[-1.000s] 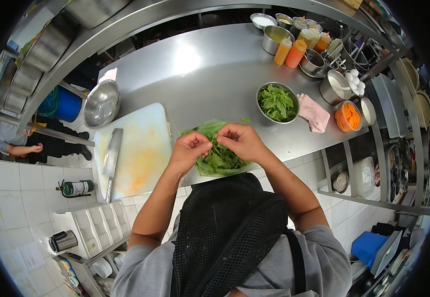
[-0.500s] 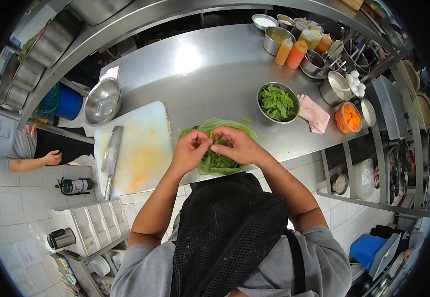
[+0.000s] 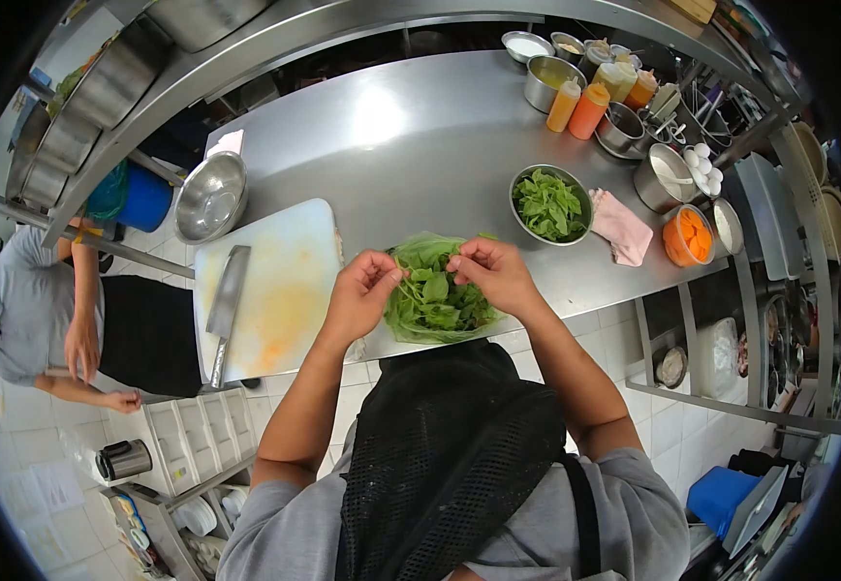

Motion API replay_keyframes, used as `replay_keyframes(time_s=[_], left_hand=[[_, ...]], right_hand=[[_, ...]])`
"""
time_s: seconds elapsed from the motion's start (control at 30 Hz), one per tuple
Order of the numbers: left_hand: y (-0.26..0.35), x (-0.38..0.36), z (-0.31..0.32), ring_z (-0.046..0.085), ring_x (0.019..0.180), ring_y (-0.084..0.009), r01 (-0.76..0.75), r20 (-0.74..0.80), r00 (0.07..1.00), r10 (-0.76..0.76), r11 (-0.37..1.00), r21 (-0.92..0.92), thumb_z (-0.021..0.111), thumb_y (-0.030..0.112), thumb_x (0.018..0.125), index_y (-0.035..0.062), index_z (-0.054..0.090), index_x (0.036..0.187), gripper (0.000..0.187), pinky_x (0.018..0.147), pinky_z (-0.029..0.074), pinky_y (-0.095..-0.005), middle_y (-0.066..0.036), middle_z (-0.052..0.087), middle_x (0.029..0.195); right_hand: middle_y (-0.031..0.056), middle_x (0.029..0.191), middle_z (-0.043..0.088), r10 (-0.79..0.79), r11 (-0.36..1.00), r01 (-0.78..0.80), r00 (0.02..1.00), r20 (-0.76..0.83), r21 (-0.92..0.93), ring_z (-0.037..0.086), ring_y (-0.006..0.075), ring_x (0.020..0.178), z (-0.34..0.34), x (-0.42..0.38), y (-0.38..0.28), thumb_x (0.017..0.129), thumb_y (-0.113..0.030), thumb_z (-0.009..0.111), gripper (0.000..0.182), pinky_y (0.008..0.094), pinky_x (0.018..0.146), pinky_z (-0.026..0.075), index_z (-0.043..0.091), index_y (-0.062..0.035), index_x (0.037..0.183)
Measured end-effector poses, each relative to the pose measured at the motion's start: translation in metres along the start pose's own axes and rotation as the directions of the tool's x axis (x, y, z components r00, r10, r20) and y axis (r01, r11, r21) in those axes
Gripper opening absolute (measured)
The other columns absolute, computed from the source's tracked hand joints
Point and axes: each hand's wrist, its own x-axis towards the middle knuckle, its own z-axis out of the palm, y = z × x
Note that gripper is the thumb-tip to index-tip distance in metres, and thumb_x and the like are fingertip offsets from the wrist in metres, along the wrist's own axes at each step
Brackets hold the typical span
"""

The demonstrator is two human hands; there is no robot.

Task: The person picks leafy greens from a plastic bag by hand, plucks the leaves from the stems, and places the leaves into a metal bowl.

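My left hand (image 3: 366, 292) is closed in a pinch at the left side of a clear green-tinted plastic bag (image 3: 422, 334). A thin green stem seems to show at its fingertips. My right hand (image 3: 498, 279) also pinches, above the bag's right side; what its fingertips hold is too small to make out. Leafy greens (image 3: 436, 290) fill the open bag between my hands, at the counter's front edge. To the right stands a metal bowl (image 3: 514, 215) heaped with picked green leaves (image 3: 548, 205).
A cutting board (image 3: 285, 281) with a cleaver (image 3: 228, 295) lies left, near a metal bowl (image 3: 209, 198). Right are a pink cloth (image 3: 621, 228), carrot pieces (image 3: 689, 235), eggs (image 3: 701, 167) and sauce bottles (image 3: 589, 111). Another person (image 3: 47, 310) stands at far left.
My hands have moved apart from their joined pinch over the bag, uncovering the greens between them. The person at far left has come further into view, with both arms lowered.
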Motion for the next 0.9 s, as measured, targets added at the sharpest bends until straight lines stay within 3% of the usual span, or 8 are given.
replay_keyframes(time_s=[0.17, 0.27, 0.33, 0.43, 0.53, 0.67, 0.87, 0.9], left_hand=[[0.005, 0.001, -0.003, 0.062, 0.088, -0.0100, -0.041, -0.047, 0.998, 0.041, 0.999, 0.009, 0.059, -0.002, 0.091, 0.0013, 0.055, 0.106, 0.016, 0.079, 0.048, -0.0231, -0.005, 0.066, 0.093], [0.010, 0.001, -0.001, 0.061, 0.089, -0.0098, -0.046, -0.055, 0.997, 0.045, 0.999, -0.011, 0.060, -0.002, 0.090, 0.0011, 0.058, 0.109, 0.020, 0.080, 0.048, -0.0238, -0.005, 0.066, 0.095], [0.004, 0.000, 0.000, 0.060, 0.088, -0.0097, -0.048, -0.036, 0.998, 0.048, 0.999, 0.005, 0.060, -0.001, 0.090, 0.0011, 0.059, 0.110, 0.020, 0.080, 0.048, -0.0242, -0.004, 0.065, 0.095], [0.000, 0.000, 0.006, 0.060, 0.088, -0.0100, -0.055, -0.005, 0.998, 0.055, 0.998, 0.036, 0.060, -0.003, 0.089, -0.0001, 0.060, 0.109, 0.020, 0.080, 0.049, -0.0242, -0.005, 0.065, 0.095], [0.002, -0.001, 0.018, 0.061, 0.087, -0.0099, -0.082, 0.009, 0.997, 0.082, 0.996, 0.024, 0.060, -0.004, 0.089, -0.0012, 0.061, 0.108, 0.019, 0.080, 0.050, -0.0237, -0.005, 0.065, 0.095], [-0.002, -0.001, 0.023, 0.059, 0.084, -0.0093, -0.104, -0.015, 0.994, 0.104, 0.995, 0.005, 0.063, 0.000, 0.088, 0.0008, 0.063, 0.106, 0.019, 0.078, 0.049, -0.0252, -0.003, 0.065, 0.093], [-0.007, -0.003, 0.028, 0.058, 0.080, -0.0079, -0.151, -0.010, 0.988, 0.152, 0.985, 0.080, 0.063, 0.000, 0.088, -0.0002, 0.062, 0.106, 0.018, 0.076, 0.049, -0.0234, -0.003, 0.065, 0.090], [-0.005, -0.004, 0.027, 0.058, 0.080, -0.0079, -0.151, -0.008, 0.988, 0.153, 0.985, 0.080, 0.063, 0.000, 0.088, -0.0002, 0.062, 0.106, 0.018, 0.076, 0.049, -0.0234, -0.003, 0.065, 0.090]], right_hand=[[0.0047, 0.081, 0.067, 0.011, 0.989, -0.002, 0.998, 0.062, -0.147, 0.061, 0.0118, 0.069, -0.004, -0.003, -0.004, 0.089, -0.008, 0.062, 0.015, 0.0259, 0.065, 0.049, 0.062, 0.0009, 0.102], [0.0058, 0.085, 0.066, 0.050, 0.872, 0.024, 0.989, 0.138, -0.489, 0.062, 0.0140, 0.078, -0.004, -0.005, -0.006, 0.086, -0.006, 0.065, 0.020, 0.0282, 0.073, 0.050, 0.062, 0.0004, 0.104], [0.0101, 0.092, 0.066, -0.376, 0.643, 0.375, 0.914, 0.152, -0.668, 0.063, 0.0220, 0.087, 0.002, -0.005, -0.014, 0.084, -0.011, 0.067, 0.024, 0.0338, 0.082, 0.048, 0.062, -0.0005, 0.105], [0.0133, 0.099, 0.065, -0.363, 0.817, 0.391, 0.920, 0.148, -0.424, 0.061, 0.0292, 0.094, 0.019, -0.005, -0.029, 0.082, -0.015, 0.068, 0.026, 0.0383, 0.086, 0.046, 0.062, -0.0018, 0.104], [0.0133, 0.095, 0.066, -0.369, 0.764, 0.432, 0.902, 0.223, -0.479, 0.061, 0.0326, 0.091, 0.026, 0.000, -0.021, 0.083, -0.017, 0.067, 0.019, 0.0415, 0.085, 0.045, 0.063, -0.0035, 0.095], [0.0117, 0.091, 0.067, -0.272, 0.813, 0.334, 0.942, 0.195, -0.478, 0.060, 0.0314, 0.090, 0.025, -0.003, -0.021, 0.083, -0.017, 0.066, 0.015, 0.0413, 0.085, 0.044, 0.063, -0.0045, 0.091], [0.0104, 0.082, 0.067, -0.446, 0.672, 0.454, 0.879, 0.169, -0.585, 0.063, 0.0261, 0.079, 0.017, -0.002, -0.011, 0.082, -0.016, 0.063, 0.012, 0.0377, 0.078, 0.046, 0.064, -0.0060, 0.089], [0.0109, 0.079, 0.067, -0.374, 0.775, 0.341, 0.926, 0.048, -0.532, 0.063, 0.0239, 0.073, 0.014, 0.000, -0.012, 0.082, -0.016, 0.063, 0.013, 0.0357, 0.072, 0.048, 0.065, -0.0054, 0.089]])
